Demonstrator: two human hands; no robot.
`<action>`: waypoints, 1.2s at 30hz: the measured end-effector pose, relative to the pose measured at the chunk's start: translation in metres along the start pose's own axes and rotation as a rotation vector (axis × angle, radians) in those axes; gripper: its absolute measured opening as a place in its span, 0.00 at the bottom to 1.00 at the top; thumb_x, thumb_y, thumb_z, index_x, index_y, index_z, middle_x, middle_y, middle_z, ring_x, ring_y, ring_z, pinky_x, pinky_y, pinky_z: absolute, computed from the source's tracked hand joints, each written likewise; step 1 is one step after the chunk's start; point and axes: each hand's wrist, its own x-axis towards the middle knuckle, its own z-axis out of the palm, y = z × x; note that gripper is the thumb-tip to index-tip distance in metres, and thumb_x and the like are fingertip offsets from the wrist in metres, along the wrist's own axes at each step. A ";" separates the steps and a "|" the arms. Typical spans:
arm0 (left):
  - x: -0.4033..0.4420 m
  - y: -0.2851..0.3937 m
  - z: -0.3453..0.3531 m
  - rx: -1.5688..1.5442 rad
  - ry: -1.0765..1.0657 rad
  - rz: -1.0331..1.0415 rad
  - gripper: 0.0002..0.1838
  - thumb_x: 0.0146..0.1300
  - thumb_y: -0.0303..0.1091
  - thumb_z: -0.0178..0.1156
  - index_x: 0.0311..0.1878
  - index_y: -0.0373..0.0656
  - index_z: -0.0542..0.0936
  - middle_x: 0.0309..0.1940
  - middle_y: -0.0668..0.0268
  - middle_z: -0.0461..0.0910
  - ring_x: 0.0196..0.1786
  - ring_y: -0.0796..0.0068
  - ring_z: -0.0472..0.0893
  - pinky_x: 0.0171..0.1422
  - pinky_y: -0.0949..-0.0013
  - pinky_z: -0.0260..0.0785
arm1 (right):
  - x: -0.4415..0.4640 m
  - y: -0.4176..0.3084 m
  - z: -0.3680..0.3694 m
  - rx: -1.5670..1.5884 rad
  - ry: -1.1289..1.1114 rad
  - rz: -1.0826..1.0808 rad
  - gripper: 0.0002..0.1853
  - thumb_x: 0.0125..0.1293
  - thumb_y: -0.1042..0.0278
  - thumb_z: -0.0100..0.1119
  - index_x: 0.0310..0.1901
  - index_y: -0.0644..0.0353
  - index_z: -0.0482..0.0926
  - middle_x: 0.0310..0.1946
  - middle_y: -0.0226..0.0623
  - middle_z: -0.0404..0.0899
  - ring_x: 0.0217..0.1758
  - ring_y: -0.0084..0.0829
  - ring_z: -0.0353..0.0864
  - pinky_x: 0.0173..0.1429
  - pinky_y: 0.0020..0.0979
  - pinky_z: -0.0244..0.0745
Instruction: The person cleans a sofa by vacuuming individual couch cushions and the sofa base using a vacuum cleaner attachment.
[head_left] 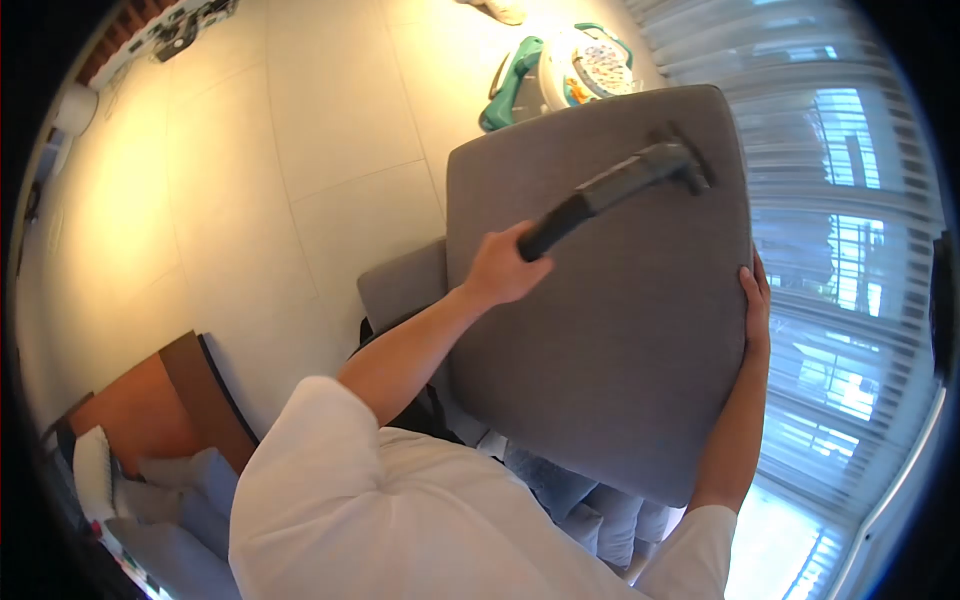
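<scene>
My left hand [503,267] is wrapped round the black handle of what looks like a dark grey handheld vacuum [632,180]. Its angled head, smeared by motion, is over the far right part of a large grey seat cushion [610,340]; I cannot tell whether it touches the fabric. The cushion is propped up in front of me. Against its right edge, my right hand [756,300] grips the side, with the thumb on the upper face and the other fingers mostly hidden round the edge.
Sheer curtains [830,240] over bright windows run along the right. A green and white baby walker [560,75] stands on the tiled floor [340,120] beyond the cushion. Grey pillows [605,525] lie beneath the cushion's near end. An orange-brown panel [150,405] and more pillows are at lower left.
</scene>
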 end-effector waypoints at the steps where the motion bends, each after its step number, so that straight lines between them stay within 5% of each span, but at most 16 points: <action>1: 0.005 -0.003 0.004 0.002 0.010 -0.015 0.17 0.53 0.38 0.67 0.44 0.39 0.82 0.29 0.49 0.83 0.34 0.52 0.85 0.44 0.55 0.75 | 0.000 0.003 -0.003 -0.054 0.028 0.004 0.41 0.65 0.49 0.62 0.75 0.62 0.64 0.73 0.48 0.66 0.76 0.40 0.65 0.78 0.38 0.59; 6: -0.009 -0.099 -0.004 -0.002 -0.002 -0.365 0.21 0.54 0.41 0.66 0.49 0.40 0.83 0.29 0.53 0.84 0.34 0.58 0.86 0.44 0.57 0.76 | -0.007 0.003 -0.002 -0.124 0.082 0.041 0.44 0.64 0.45 0.62 0.75 0.64 0.63 0.74 0.48 0.64 0.77 0.42 0.62 0.79 0.40 0.56; 11: -0.089 -0.258 -0.065 0.057 0.212 -0.774 0.15 0.57 0.39 0.66 0.39 0.34 0.83 0.24 0.59 0.82 0.26 0.67 0.82 0.33 0.61 0.74 | 0.002 0.019 -0.014 -0.097 0.043 0.024 0.43 0.65 0.46 0.61 0.76 0.64 0.62 0.75 0.48 0.63 0.78 0.41 0.61 0.79 0.39 0.55; 17: -0.052 -0.271 -0.088 -0.213 0.397 -0.703 0.10 0.60 0.34 0.60 0.26 0.40 0.77 0.17 0.66 0.74 0.20 0.71 0.75 0.28 0.64 0.70 | -0.002 0.015 -0.009 -0.077 0.056 0.046 0.42 0.66 0.47 0.59 0.75 0.65 0.62 0.74 0.47 0.64 0.78 0.40 0.61 0.79 0.39 0.54; 20: -0.007 -0.249 -0.080 -0.294 0.289 -0.726 0.10 0.60 0.33 0.59 0.25 0.39 0.77 0.17 0.65 0.74 0.21 0.71 0.76 0.29 0.64 0.70 | 0.002 0.016 -0.011 -0.085 0.031 0.037 0.40 0.68 0.49 0.58 0.75 0.65 0.62 0.74 0.47 0.64 0.77 0.40 0.62 0.79 0.38 0.55; 26: -0.118 -0.268 -0.051 -0.432 0.163 -0.926 0.13 0.59 0.35 0.60 0.22 0.38 0.76 0.17 0.62 0.75 0.21 0.68 0.76 0.28 0.62 0.69 | 0.001 0.016 -0.007 -0.050 0.061 0.006 0.39 0.69 0.50 0.59 0.75 0.63 0.63 0.73 0.46 0.65 0.74 0.39 0.66 0.76 0.37 0.60; 29: -0.131 -0.237 -0.075 -0.353 0.147 -0.914 0.12 0.58 0.36 0.61 0.25 0.38 0.77 0.17 0.63 0.76 0.21 0.68 0.76 0.29 0.61 0.70 | 0.012 0.042 -0.015 -0.113 0.142 -0.018 0.38 0.69 0.45 0.61 0.74 0.60 0.67 0.71 0.47 0.69 0.70 0.37 0.72 0.71 0.36 0.66; 32: -0.098 -0.140 -0.075 -0.116 0.102 -0.691 0.11 0.57 0.37 0.62 0.32 0.37 0.79 0.19 0.61 0.77 0.23 0.67 0.78 0.32 0.60 0.72 | 0.011 0.036 -0.026 -0.304 0.259 0.016 0.37 0.69 0.40 0.60 0.70 0.59 0.72 0.66 0.48 0.74 0.64 0.37 0.76 0.67 0.36 0.70; 36: -0.049 -0.015 -0.015 0.233 0.008 -0.106 0.15 0.55 0.39 0.66 0.43 0.41 0.81 0.26 0.52 0.82 0.32 0.54 0.84 0.42 0.55 0.75 | -0.005 0.005 -0.014 -0.401 0.240 0.082 0.36 0.69 0.37 0.59 0.65 0.61 0.77 0.60 0.50 0.80 0.61 0.39 0.79 0.65 0.36 0.71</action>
